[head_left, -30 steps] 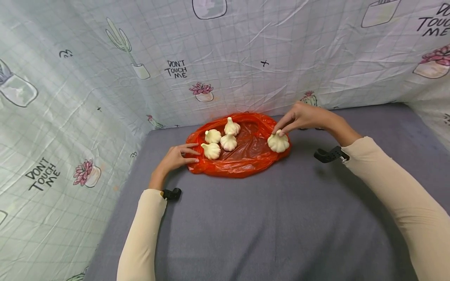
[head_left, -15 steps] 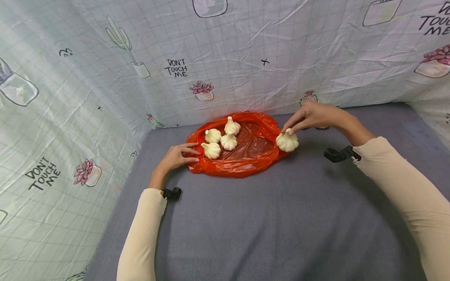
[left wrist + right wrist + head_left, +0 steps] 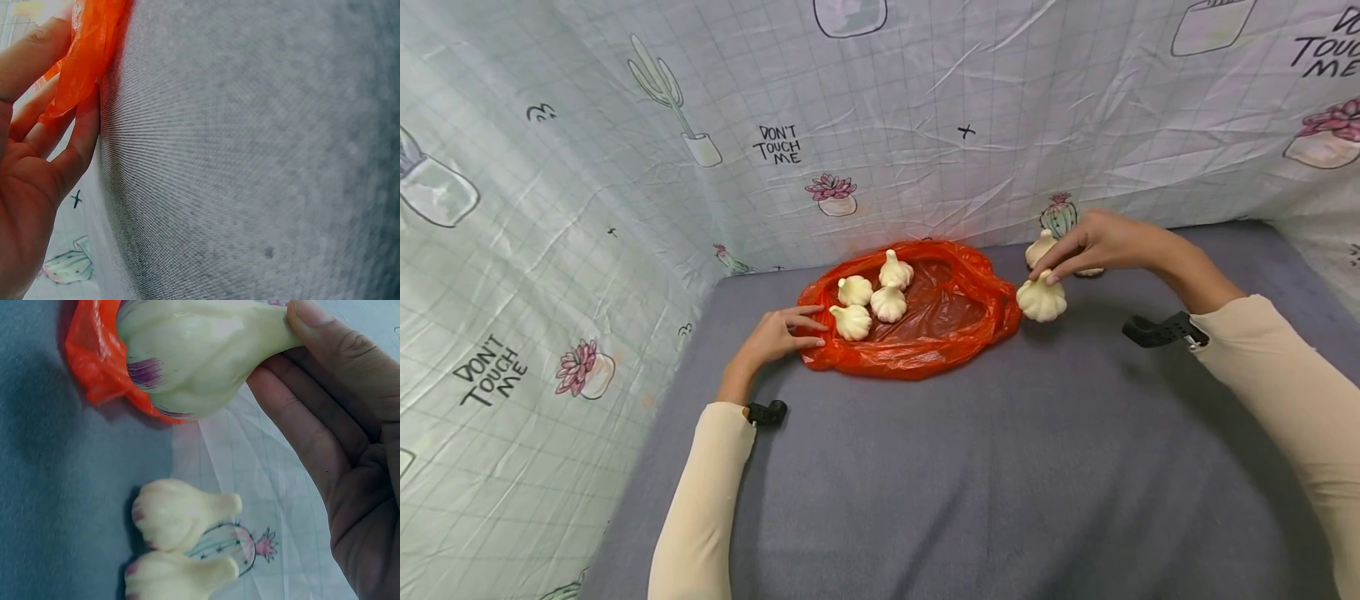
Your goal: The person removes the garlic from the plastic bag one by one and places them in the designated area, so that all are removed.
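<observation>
My right hand (image 3: 1108, 243) pinches a garlic bulb (image 3: 1042, 300) by its stem, just right of the red plastic bag (image 3: 917, 363). In the right wrist view the bulb (image 3: 194, 350) shows purple streaks, and its stem sits between the thumb and fingers. My left hand (image 3: 772, 337) holds the bag's left rim; in the left wrist view the orange-red film (image 3: 94, 56) lies between thumb and fingers. Several garlic bulbs (image 3: 889, 302) rest at the left inside the wide-mouthed bag.
Behind my right hand, near the back sheet, stand two more garlic bulbs (image 3: 172, 512), partly hidden in the head view. The grey cloth-covered table (image 3: 880, 467) meets a patterned sheet (image 3: 895, 100) at the back and left.
My right hand has carried the garlic bulb from the bag's right edge to the right, off the bag. A bulb behind that hand has come into view. The left hand stays in place.
</observation>
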`<state>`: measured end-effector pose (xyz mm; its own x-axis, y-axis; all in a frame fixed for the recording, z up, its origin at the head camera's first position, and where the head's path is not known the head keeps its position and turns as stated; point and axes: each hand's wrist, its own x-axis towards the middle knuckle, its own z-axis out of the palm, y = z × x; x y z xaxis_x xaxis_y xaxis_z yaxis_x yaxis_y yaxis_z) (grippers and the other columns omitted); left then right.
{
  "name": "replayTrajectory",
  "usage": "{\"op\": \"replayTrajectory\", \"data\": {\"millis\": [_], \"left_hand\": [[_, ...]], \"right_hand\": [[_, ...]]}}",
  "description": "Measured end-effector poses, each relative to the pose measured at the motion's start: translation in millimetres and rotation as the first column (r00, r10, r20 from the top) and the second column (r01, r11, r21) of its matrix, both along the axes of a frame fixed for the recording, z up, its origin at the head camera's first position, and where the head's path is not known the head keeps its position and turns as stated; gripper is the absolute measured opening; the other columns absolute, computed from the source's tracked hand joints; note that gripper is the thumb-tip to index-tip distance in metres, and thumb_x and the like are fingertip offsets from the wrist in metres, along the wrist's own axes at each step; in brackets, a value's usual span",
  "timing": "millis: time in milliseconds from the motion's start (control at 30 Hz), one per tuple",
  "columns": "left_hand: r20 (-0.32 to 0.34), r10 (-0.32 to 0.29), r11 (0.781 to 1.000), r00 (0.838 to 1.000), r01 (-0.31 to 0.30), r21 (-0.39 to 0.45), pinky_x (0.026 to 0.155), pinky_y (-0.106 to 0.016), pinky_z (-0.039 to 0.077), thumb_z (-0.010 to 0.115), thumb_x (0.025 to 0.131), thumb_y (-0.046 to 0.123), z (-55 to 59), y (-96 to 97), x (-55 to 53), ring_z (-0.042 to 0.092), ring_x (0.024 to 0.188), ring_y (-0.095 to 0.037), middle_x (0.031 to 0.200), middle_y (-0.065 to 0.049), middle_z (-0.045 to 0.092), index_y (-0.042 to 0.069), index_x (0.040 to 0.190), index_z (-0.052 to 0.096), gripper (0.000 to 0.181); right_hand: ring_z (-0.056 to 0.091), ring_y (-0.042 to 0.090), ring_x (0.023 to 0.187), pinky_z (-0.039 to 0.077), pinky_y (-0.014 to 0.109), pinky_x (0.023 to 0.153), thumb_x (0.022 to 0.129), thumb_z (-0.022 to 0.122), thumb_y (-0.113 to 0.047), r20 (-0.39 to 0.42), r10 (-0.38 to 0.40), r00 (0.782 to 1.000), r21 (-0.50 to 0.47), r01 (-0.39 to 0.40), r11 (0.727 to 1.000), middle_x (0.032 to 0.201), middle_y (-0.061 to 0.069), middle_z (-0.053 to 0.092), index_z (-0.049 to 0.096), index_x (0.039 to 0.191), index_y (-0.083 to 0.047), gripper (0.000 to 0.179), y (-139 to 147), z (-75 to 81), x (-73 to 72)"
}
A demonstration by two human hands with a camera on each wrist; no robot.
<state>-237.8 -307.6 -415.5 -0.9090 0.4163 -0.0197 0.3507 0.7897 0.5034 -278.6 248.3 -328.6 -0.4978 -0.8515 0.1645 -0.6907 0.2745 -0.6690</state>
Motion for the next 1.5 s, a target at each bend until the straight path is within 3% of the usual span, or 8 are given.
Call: {"op": "replayTrajectory", "data": {"millis": [233,333,533,667,1000,1233,1500], "left_hand": [[0.01,0.008,1.0,1.0,-0.008,0.012,0.115,-0.051,0.036,0.083,0.087,0.03,2.1,0.1,0.7,0.044,0.143,-0.029,0.145,-0.003,0.06,0.018,0.113,0.081,0.029],[0.015,0.012,1.0,1.0,-0.012,0.004,0.115,-0.05,0.036,0.083,0.087,0.03,2.2,0.2,2.0,0.044,0.143,-0.029,0.145,-0.002,0.059,0.019,0.114,0.081,0.029],[0.005,0.012,1.0,1.0,-0.012,0.006,0.115,-0.05,0.036,0.083,0.087,0.03,1.4,0.3,3.3,0.045,0.143,-0.029,0.145,-0.002,0.06,0.019,0.113,0.081,0.029],[0.002,0.011,1.0,1.0,-0.011,0.002,0.115,-0.051,0.036,0.084,0.086,0.029,1.6,-0.1,3.8,0.046,0.142,-0.03,0.145,-0.002,0.06,0.019,0.113,0.081,0.029],[0.012,0.02,1.0,1.0,-0.02,-0.005,0.115,-0.05,0.036,0.083,0.087,0.029,1.3,-0.1,4.2,0.045,0.143,-0.029,0.145,-0.001,0.059,0.02,0.113,0.081,0.028],[0.014,0.024,1.0,1.0,-0.024,-0.003,0.115,-0.049,0.037,0.083,0.087,0.029,3.3,1.7,3.8,0.044,0.143,-0.028,0.145,0.0,0.06,0.02,0.113,0.081,0.027],[0.035,0.025,1.0,0.999,-0.025,-0.004,0.114,-0.048,0.038,0.083,0.087,0.029,6.7,4.4,3.7,0.042,0.145,-0.028,0.145,0.0,0.059,0.02,0.113,0.081,0.028]], "right_hand": [[0.061,-0.004,0.079,0.048,0.019,0.061,0.089,0.076,-0.004,0.02,-0.057,0.998,0.039,0.057,0.998,0.103,-0.002,0.079,0.082,0.108,-0.012,0.021,14.2,1.4,2.7],[0.061,-0.006,0.078,0.048,0.017,0.062,0.088,0.077,-0.003,-0.013,-0.07,0.997,0.041,0.07,0.997,0.102,-0.004,0.079,0.082,0.107,-0.013,0.022,21.8,-1.1,4.1],[0.068,-0.006,0.094,0.051,0.014,0.07,0.085,0.077,0.003,-0.044,-0.073,0.996,0.007,0.073,0.997,0.104,-0.005,0.078,0.082,0.107,-0.011,0.026,38.1,-7.9,5.6],[0.067,-0.006,0.092,0.05,0.014,0.067,0.085,0.077,0.003,-0.06,-0.073,0.996,0.003,0.073,0.997,0.103,-0.006,0.078,0.082,0.107,-0.012,0.027,46.4,-10.4,5.7],[0.067,-0.007,0.093,0.049,0.012,0.07,0.085,0.078,0.002,-0.06,-0.167,0.984,0.032,0.169,0.985,0.1,-0.006,0.079,0.082,0.105,-0.013,0.025,62.4,-8.2,8.6],[0.067,-0.006,0.088,0.047,0.015,0.066,0.087,0.077,0.001,-0.017,-0.273,0.962,0.069,0.273,0.959,0.099,-0.008,0.079,0.082,0.104,-0.01,0.022,76.0,-6.2,4.2],[0.062,-0.009,0.082,0.043,0.015,0.063,0.087,0.078,-0.002,-0.06,-0.354,0.933,0.119,0.359,0.926,0.098,-0.014,0.077,0.083,0.104,-0.012,0.02,89.6,-4.1,-3.3]]}}
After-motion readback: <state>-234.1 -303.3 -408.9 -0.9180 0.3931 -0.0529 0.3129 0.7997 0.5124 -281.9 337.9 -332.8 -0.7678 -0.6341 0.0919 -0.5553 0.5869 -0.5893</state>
